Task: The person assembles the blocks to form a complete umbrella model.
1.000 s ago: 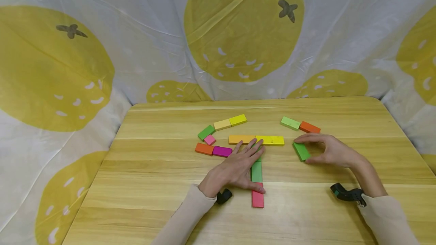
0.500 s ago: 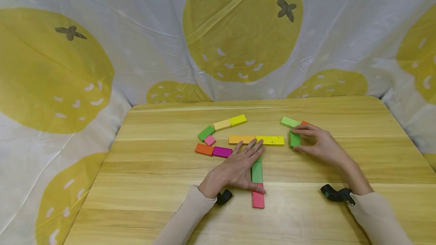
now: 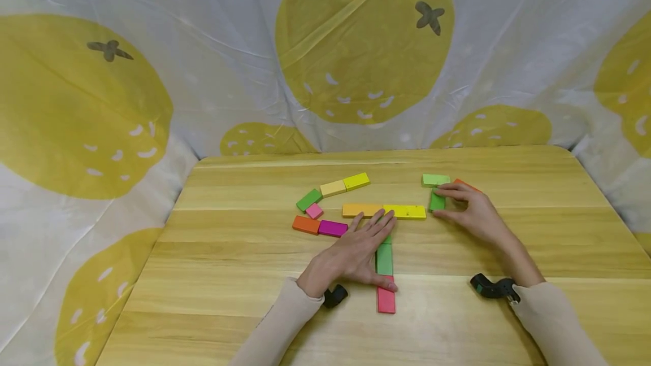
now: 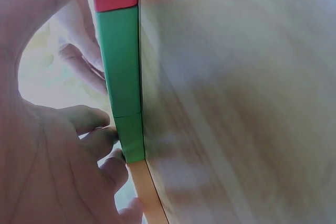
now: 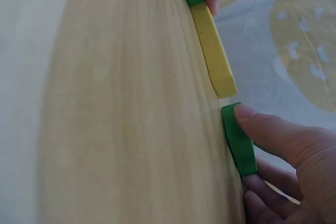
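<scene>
In the head view my right hand (image 3: 475, 213) pinches a green block (image 3: 437, 201) between thumb and fingers, right of the yellow block (image 3: 404, 212). The right wrist view shows the thumb at one end of this green block (image 5: 239, 142). A light green block (image 3: 435, 180) lies at its far end; an orange-red block (image 3: 466, 184) is partly hidden behind the hand. My left hand (image 3: 351, 253) rests with spread fingers over a column of green blocks (image 3: 384, 258) ending in a red block (image 3: 386, 301). Its fingertips reach the row of orange (image 3: 362, 210) and yellow blocks.
Left of the row lie a yellow block (image 3: 356, 182), a cream block (image 3: 333, 188), a green block (image 3: 309, 200), a pink block (image 3: 314, 210), an orange block (image 3: 306, 225) and a purple block (image 3: 333, 228). A patterned cloth (image 3: 203, 72) hangs behind the wooden table (image 3: 203, 275).
My right hand has moved left and away from me, bringing the green block up near the light green one. The light green block has turned straighter. My left hand stays put.
</scene>
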{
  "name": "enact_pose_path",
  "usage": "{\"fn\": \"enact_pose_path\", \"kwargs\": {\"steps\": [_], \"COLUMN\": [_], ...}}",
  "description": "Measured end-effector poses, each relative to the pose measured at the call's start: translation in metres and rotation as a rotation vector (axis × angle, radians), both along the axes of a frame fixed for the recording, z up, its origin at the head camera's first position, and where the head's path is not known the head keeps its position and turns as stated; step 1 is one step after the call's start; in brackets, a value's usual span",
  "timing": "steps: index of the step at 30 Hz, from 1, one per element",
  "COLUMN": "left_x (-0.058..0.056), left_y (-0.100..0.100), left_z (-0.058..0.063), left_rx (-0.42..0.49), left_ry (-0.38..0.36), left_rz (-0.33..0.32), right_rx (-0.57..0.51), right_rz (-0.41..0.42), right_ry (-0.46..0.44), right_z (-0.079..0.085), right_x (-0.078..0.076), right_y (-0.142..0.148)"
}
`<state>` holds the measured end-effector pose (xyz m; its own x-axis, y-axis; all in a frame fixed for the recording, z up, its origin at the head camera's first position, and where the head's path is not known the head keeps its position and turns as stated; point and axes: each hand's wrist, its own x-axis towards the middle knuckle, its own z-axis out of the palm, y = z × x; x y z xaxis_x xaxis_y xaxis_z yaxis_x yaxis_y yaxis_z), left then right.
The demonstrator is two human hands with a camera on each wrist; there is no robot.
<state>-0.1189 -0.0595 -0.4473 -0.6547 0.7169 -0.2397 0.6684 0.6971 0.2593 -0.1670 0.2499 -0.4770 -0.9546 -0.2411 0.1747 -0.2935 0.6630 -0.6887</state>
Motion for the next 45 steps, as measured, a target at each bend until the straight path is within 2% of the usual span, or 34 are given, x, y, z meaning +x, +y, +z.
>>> {"fn": "enact_pose_path", "kwargs": {"steps": [9,12,19,26,39,45], "left_x": [0.000,0.000,0.001,0.000,0.000,0.000], "left_y": [0.000,0.000,-0.001,-0.001,0.000,0.000], "left_z": [-0.001,-0.002,-0.001,-0.002,-0.001,-0.002], "left_rx": [-0.006,-0.008,0.001,0.006,0.001,-0.003], "left_ry": [0.017,0.022,0.012,0.009,-0.001,0.006], "left_rz": [-0.004,-0.002,-0.002,-0.001,0.002,0.003], "right_rx": [-0.020,-0.018,0.001,-0.008,-0.015,-0.008], "right_rz": [0.111,0.104,0.098,0.104,0.102,0.078], "right_ry": [-0.091,-0.086,0.008,-0.020,-0.003,-0.027], "right_z": [0.001,0.000,-0.005,-0.006,-0.003,-0.002], "right_x": [0.001,0.001,-0.002,0.000,0.001,0.001], "right_y": [0.013,0.013,0.009,0.009,0.009,0.008]}}
